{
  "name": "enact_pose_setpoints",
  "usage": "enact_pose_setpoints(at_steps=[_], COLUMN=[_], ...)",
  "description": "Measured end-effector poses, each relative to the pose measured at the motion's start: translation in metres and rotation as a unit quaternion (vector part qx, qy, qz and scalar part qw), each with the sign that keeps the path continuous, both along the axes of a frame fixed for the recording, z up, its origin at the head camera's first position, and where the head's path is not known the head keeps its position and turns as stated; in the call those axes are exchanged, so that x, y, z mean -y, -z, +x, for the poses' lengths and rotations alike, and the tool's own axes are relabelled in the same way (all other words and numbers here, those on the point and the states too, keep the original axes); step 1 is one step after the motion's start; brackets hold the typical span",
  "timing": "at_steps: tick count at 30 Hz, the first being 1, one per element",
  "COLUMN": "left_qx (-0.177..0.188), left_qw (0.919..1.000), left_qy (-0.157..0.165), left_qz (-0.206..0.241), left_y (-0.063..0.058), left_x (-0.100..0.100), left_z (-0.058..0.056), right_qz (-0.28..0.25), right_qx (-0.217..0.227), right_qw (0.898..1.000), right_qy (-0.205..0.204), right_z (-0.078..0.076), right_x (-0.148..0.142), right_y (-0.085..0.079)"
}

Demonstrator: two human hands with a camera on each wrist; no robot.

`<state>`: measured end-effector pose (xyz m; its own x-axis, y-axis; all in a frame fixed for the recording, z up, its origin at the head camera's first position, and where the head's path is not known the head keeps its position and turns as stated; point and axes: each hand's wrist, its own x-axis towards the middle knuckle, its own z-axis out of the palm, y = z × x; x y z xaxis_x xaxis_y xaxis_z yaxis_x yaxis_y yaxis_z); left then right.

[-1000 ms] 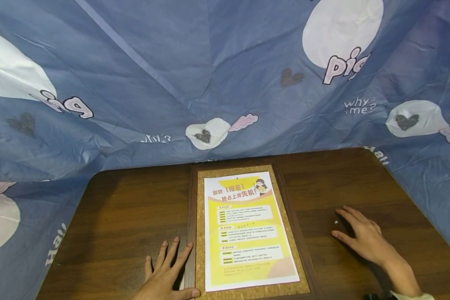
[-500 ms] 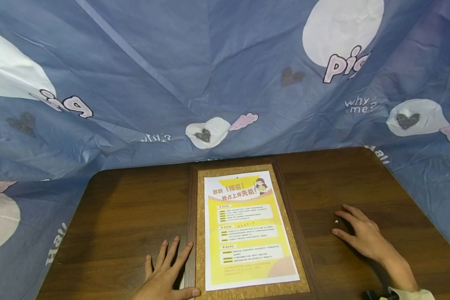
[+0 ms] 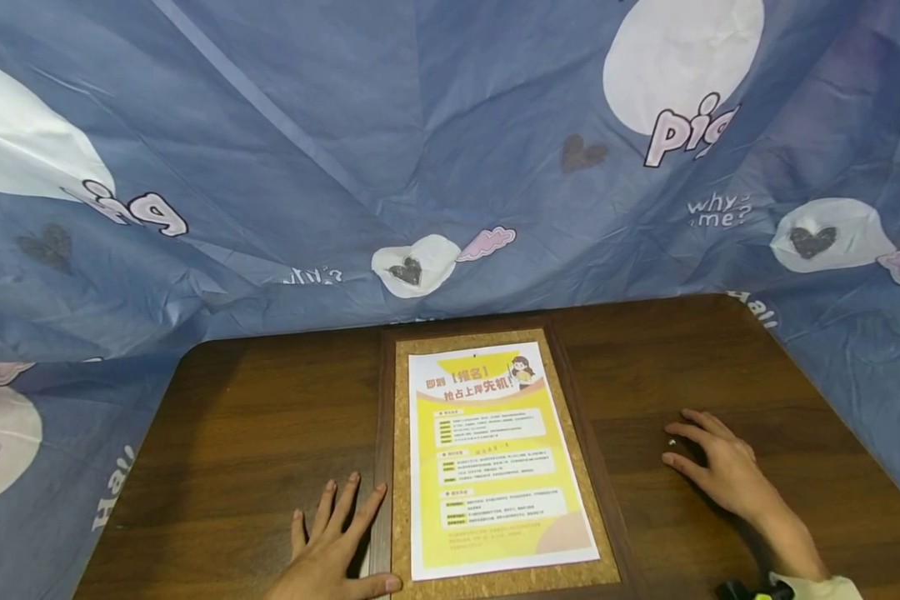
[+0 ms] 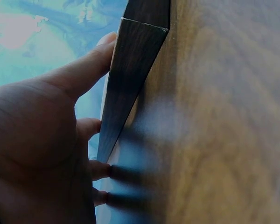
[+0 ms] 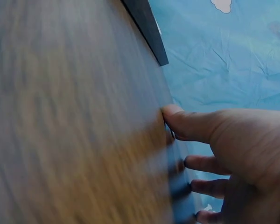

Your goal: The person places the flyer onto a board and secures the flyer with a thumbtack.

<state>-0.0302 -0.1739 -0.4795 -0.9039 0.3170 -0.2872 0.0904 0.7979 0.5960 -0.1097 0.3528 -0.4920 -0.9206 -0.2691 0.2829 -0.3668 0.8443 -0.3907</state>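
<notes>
A yellow and white printed poster lies on a framed cork board in the middle of the table. One small dark pin shows at its top edge. My left hand is spread out at the board's left side, its thumb resting on the wooden frame. On the right, my right hand is low over the table with thumb and forefinger apart. Between their tips lies a tiny pale shiny thing, too small to make out for certain. Nothing is pinched in either hand.
The dark wooden table has rounded far corners. A blue printed cloth hangs behind it and at both sides. Part of a black wrist strap shows below the right hand.
My right hand has barely shifted, and its wrist has moved slightly to the left. The left hand, poster and board stay where they were.
</notes>
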Motion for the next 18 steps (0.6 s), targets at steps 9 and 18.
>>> enact_pose_setpoints(at_steps=[9, 18], left_qx=[0.001, -0.004], left_qw=[0.9999, 1.0000], left_qy=[0.001, 0.004], left_qz=[0.010, 0.004], left_y=[0.0005, 0.0019], left_x=[0.0007, 0.0018], left_z=[-0.0007, -0.0009], right_qz=[0.000, -0.009], right_qx=[-0.021, -0.023], right_qw=[1.000, 0.999], right_qy=[0.024, 0.041], right_z=[-0.0010, -0.0009], right_x=[0.0058, 0.0102], right_y=[-0.0005, -0.0027])
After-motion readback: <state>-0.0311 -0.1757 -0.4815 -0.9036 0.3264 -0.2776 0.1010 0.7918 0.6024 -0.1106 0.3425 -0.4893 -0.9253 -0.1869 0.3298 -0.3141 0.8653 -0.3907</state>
